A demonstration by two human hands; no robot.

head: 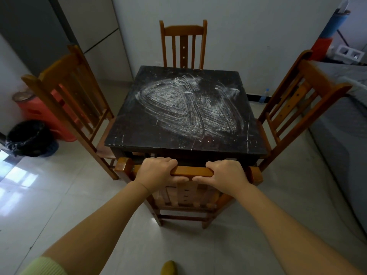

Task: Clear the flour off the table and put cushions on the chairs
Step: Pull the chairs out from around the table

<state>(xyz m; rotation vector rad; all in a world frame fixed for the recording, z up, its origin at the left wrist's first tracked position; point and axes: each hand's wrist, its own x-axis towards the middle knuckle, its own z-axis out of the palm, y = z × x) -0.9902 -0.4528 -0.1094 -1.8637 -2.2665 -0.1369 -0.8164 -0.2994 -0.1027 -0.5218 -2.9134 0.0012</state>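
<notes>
Dark table (139, 135) w/ smeared flour (186, 108); L hand (156, 171) & R hand (226, 175) both clamped on near chair (191, 172) top rail.

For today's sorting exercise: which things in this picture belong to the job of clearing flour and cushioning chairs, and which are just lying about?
Belongs to the job:
table
flour
near chair, gripped by left hand and right hand
left chair
far chair
right chair

Just lying about:
black bin
red tub
water bottle
bed
</notes>
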